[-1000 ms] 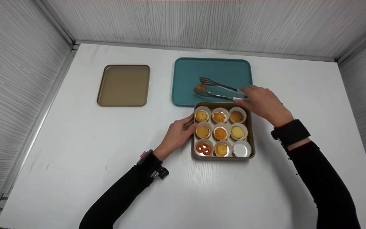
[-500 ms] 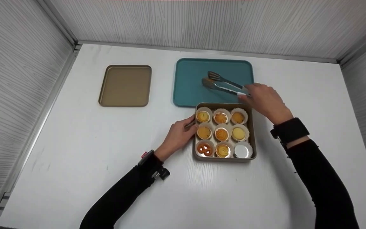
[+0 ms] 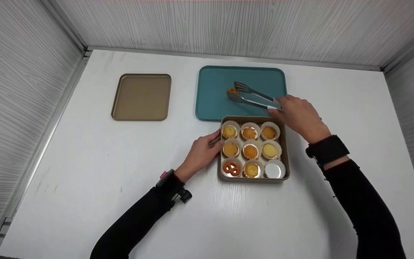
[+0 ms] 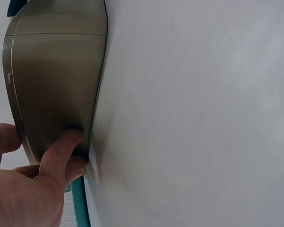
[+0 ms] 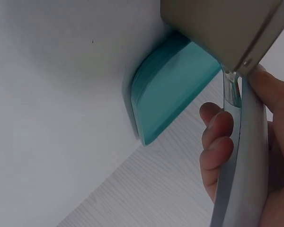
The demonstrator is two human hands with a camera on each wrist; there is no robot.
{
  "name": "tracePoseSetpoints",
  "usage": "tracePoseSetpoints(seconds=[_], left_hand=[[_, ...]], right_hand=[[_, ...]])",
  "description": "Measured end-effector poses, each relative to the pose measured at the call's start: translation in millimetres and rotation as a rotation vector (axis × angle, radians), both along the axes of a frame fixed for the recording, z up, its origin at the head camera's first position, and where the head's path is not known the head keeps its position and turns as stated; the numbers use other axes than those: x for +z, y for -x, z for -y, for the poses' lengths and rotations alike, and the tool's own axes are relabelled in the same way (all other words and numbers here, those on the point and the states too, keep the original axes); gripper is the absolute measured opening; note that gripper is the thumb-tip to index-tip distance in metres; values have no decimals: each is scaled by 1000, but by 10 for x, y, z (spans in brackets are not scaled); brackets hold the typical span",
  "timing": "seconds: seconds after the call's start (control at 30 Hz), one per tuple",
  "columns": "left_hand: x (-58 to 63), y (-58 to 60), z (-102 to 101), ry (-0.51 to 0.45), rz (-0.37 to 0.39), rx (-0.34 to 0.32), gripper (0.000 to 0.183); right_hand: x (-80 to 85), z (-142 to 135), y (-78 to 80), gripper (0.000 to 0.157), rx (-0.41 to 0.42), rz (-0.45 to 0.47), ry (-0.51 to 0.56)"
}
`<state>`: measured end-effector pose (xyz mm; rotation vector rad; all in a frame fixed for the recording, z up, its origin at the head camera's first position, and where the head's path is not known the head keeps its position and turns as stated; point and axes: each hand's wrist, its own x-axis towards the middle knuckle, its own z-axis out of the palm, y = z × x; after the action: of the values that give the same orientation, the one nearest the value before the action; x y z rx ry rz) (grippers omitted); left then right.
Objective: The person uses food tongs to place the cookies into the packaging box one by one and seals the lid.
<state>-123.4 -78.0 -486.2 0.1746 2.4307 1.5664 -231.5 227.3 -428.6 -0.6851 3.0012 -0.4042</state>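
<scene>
My left hand (image 3: pixel 201 153) holds the left wall of a bronze baking tin (image 3: pixel 252 180), fingers on the outer side and thumb at the rim. Paper cups fill the tin, most with a cookie inside, one a pretzel (image 3: pixel 231 168); the front-right cup (image 3: pixel 274 169) is empty. Above the tin's back edge, my right hand (image 3: pixel 300 117) grips a pair of food tongs (image 3: pixel 252 102) by the pale handles (image 5: pixel 252 156). Over the teal tray (image 3: pixel 210 104), the two tong heads stand apart with a small orange cookie (image 3: pixel 233 91) between them, partly hidden by the nearer head.
A square bronze tray (image 3: pixel 142 97) lies at the back left of the white table (image 3: pixel 149 219). The teal tray sits right behind the tin. Grey wood-grain panels (image 3: pixel 207 28) border the table at the back and sides.
The tongs and the orange cookie have shifted right and slightly back over the teal tray. In the last half second the tongs eased slightly left, showing more cookie. My left hand stays on the tin.
</scene>
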Motion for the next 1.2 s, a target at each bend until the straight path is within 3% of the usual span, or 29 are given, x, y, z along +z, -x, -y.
tracePoseSetpoints(seconds=[0.4, 0.73, 0.97, 1.2], left_hand=[[30, -7, -10, -10, -4, -9, 56], [0, 22, -32, 1, 13, -22, 55], [12, 22, -15, -2, 11, -14, 55], [7, 18, 39, -4, 13, -11, 55]], right_hand=[[-131, -36, -36, 31, 36, -109, 19], [-102, -167, -111, 26, 16, -117, 49], [-8, -310, -249, 32, 37, -166, 96], [122, -448, -502, 36, 45, -185, 116]])
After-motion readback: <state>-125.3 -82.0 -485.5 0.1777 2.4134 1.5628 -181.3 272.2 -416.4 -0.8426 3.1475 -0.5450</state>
